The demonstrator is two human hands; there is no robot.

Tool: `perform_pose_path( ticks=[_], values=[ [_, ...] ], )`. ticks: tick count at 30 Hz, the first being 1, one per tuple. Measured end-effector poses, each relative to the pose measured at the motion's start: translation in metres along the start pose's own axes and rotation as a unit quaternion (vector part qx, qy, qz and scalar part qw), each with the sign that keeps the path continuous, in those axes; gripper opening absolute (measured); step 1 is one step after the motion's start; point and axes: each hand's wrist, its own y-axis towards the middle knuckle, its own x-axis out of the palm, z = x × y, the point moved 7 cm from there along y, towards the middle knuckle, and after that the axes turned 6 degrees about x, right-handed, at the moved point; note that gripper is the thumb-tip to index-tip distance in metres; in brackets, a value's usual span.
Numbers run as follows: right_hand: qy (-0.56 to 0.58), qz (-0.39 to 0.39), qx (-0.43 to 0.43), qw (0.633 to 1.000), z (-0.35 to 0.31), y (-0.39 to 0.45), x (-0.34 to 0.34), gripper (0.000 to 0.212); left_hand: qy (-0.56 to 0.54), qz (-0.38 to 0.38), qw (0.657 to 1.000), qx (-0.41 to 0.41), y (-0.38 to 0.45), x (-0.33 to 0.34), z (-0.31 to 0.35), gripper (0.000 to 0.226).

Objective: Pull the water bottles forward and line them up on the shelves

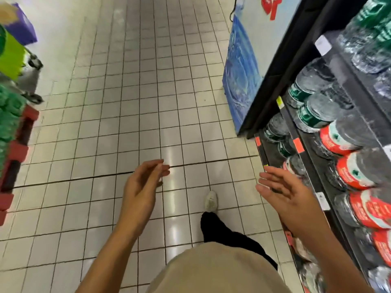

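Both hands hang over the tiled floor [127,102], holding nothing. The left hand [140,187] has its fingers loosely extended and near together; the right hand [283,197] has its fingers spread apart, just short of the shelf edge [317,187].

The red-label bottles [355,174] lie immediately to the right of the right fingertips, not touched; the green-label bottles [311,115] stand farther ahead on the same shelves, beyond both hands. A blue display [241,81] closes off the far end.

The risk, as I judge it: mid-stride (the view is blurred), a hasty reach could knock a front bottle off the shelf.
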Motion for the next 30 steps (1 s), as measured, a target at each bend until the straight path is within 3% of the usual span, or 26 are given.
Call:
perform_pose_path(
  ticks=[9, 18, 23, 30],
  values=[
    [-0.01, -0.095, -0.03, 0.995, -0.13, 0.226, 0.051, 0.043, -0.019, 0.108, 0.994, -0.008, 0.176, -0.031, 0.039, 0.042],
    [-0.042, -0.134, -0.037, 0.989, -0.221, 0.412, 0.13, 0.058, -0.036, 0.156, 0.987, -0.019, 0.351, -0.058, 0.038, 0.039],
    [-0.055, -0.112, -0.015, 0.992, -0.259, 0.517, 0.163, 0.05, -0.035, 0.12, 0.992, -0.019, 0.492, -0.073, 0.046, 0.039],
    [-0.012, -0.021, -0.006, 1.0, -0.326, 0.636, 0.175, 0.042, -0.007, 0.019, 1.0, 0.016, 0.699, -0.072, 0.106, 0.035]
  ],
)
